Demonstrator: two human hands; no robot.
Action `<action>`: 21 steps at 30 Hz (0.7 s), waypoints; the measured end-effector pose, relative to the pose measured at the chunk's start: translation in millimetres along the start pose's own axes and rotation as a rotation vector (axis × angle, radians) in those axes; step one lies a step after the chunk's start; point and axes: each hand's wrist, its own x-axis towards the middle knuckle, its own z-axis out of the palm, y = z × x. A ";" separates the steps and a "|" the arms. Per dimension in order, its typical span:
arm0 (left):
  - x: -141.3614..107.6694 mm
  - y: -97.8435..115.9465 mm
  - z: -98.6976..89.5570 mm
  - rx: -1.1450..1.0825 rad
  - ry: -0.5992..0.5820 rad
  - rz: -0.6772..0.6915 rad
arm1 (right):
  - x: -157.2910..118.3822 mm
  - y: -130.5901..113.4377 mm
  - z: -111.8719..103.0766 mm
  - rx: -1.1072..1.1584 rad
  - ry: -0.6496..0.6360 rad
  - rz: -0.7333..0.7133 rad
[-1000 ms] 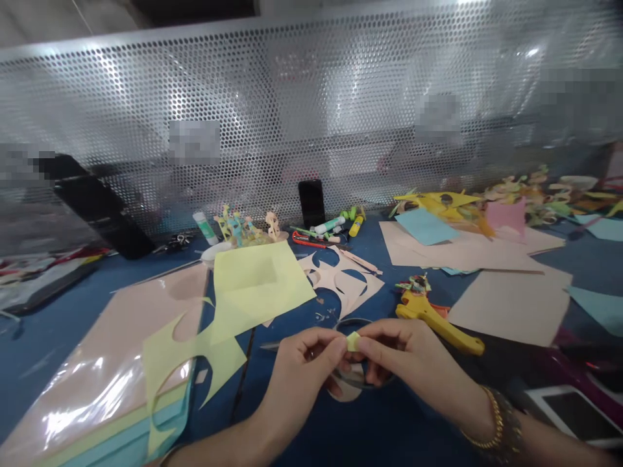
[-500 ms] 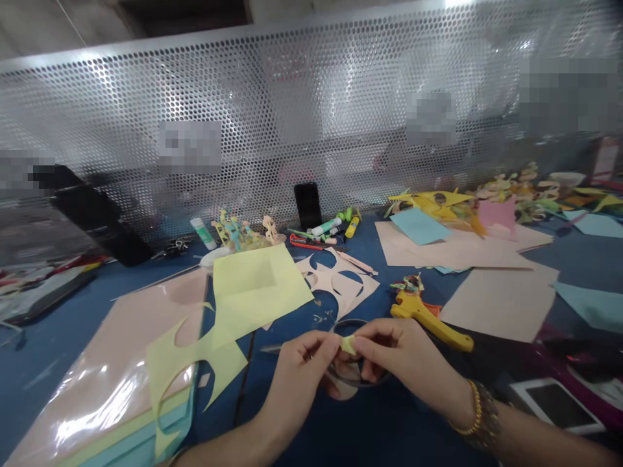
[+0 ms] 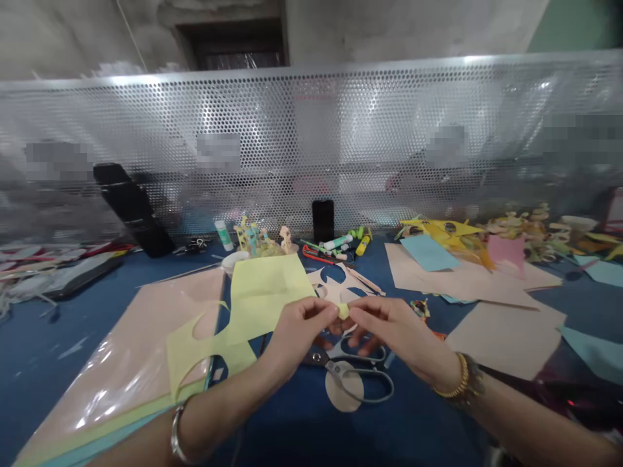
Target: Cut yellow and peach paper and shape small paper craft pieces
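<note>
A small folded piece of yellow paper [image 3: 343, 311] is pinched between my two hands near the middle of the view. My left hand [image 3: 304, 327] grips its left end with thumb and forefinger. On the other end, the thumb and forefinger of my right hand [image 3: 389, 324] are closed in the same way. Below my hands lie grey-handled scissors [image 3: 363, 376], partly over a round cream paper disc [image 3: 346, 392]. A yellow sheet [image 3: 267, 292] and a yellow scrap with round cut-outs [image 3: 189, 347] lie to the left.
Pink paper in a clear sleeve [image 3: 126, 344] covers the left side. Pink sheets [image 3: 506, 337] and a blue sheet [image 3: 431, 253] lie right. Farther back are a red cutter [image 3: 316, 254], glue stick [image 3: 224, 235], phone [image 3: 323, 220] and small paper figures [image 3: 263, 240] before a perforated metal screen [image 3: 272, 136].
Both hands have risen with the yellow paper, uncovering the scissors and disc below. My right hand now hides the yellow-handled tool. The view has tilted up.
</note>
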 end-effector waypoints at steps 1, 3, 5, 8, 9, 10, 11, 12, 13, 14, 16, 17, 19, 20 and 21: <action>4.2 2.4 -0.9 -0.010 0.005 0.021 | 6.8 -2.2 -1.9 -0.015 0.006 -0.015; 13.3 4.1 -1.8 -0.037 0.020 0.060 | 21.0 -3.8 -5.4 -0.034 0.028 -0.045; 21.5 2.7 -1.7 -0.072 0.047 0.092 | 33.5 -3.2 -6.9 -0.030 0.050 -0.061; 28.2 -2.6 -1.3 -0.126 0.094 0.116 | 43.7 -0.8 -1.9 0.014 0.088 -0.061; 28.3 -4.7 -1.2 -0.142 0.111 0.116 | 44.3 0.6 1.8 0.033 0.105 -0.059; 27.5 -6.9 -1.2 -0.157 0.128 0.112 | 43.7 2.5 6.4 0.053 0.124 -0.056; 26.0 -9.0 -1.2 -0.172 0.143 0.107 | 42.1 5.0 11.8 0.072 0.144 -0.053; 23.8 -11.2 -1.2 -0.186 0.154 0.101 | 39.9 8.0 17.5 0.089 0.163 -0.051; 21.5 -13.3 -1.3 -0.199 0.163 0.096 | 37.5 11.6 23.4 0.103 0.177 -0.049; 19.1 -15.3 -1.5 -0.210 0.167 0.093 | 35.3 15.5 29.1 0.113 0.186 -0.048; 15.0 -19.0 -2.0 -0.221 0.171 0.093 | 31.9 22.8 38.9 0.114 0.196 -0.054; 13.6 -20.8 -2.2 -0.222 0.175 0.097 | 30.6 25.4 42.5 0.107 0.201 -0.059; 11.7 -24.2 -2.7 -0.216 0.194 0.101 | 26.9 26.1 46.7 0.073 0.213 -0.072; 11.1 -25.9 -2.9 -0.207 0.206 0.098 | 23.1 23.5 46.9 0.047 0.215 -0.080; 10.6 -27.6 -3.2 -0.195 0.216 0.091 | 17.1 19.1 45.5 0.018 0.213 -0.090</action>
